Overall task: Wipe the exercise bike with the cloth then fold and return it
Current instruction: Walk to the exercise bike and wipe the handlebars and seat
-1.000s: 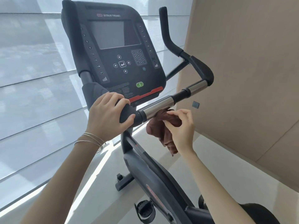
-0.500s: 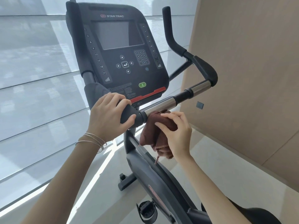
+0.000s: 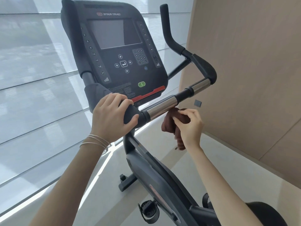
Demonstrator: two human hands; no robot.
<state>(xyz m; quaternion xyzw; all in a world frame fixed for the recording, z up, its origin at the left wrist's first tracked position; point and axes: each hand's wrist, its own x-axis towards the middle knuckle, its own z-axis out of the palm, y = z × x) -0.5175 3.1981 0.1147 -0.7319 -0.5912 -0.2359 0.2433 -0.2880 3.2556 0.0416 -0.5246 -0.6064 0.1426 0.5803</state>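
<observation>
Head view: the left hand (image 3: 112, 117) wraps its fingers (image 3: 121, 101) round the black foam grip of the black exercise bike (image 3: 123, 62). The right hand (image 3: 189, 126) pinches the bunched brown cloth (image 3: 170, 123) under the chrome handlebar tube (image 3: 161, 108). Wiping seems underway; next, probably rubbing along the tube.

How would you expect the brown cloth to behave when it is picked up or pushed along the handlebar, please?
Probably floppy: the brown cloth bunches in the right hand and a tail hangs down beside the wrist. Likely light, since a fingertip pinch seems to carry it. It may slide easily on the shiny metal section of the handlebar.
</observation>
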